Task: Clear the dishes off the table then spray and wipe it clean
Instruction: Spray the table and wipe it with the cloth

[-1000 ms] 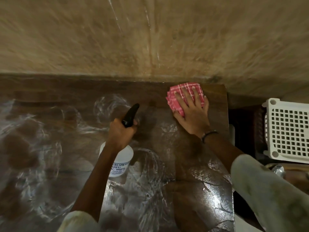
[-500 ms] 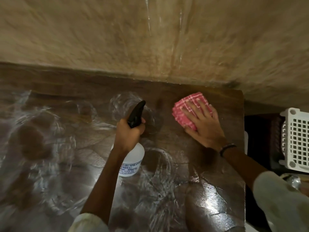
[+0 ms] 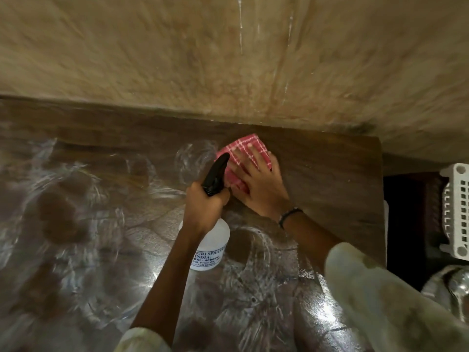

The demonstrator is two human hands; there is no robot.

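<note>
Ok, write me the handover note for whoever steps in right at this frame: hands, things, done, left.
Left hand grips the spray bottle by its neck, nozzle pointing at the wall.
Right hand presses flat on the red cloth near the table's far edge.
Done: no dishes on the visible tabletop; wet streaks cover the left and near part.
Left: wipe the wet area dry, then put bottle and cloth away.

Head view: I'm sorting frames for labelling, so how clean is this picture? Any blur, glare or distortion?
Head view: dim, warm light; the wall and the left part of the table are smeared by motion blur; bright glare on the wet tabletop near the bottom right; wide-angle bending at the edges; the left hand gripping the spray bottle and the right hand on the cloth are fairly sharp.
</note>
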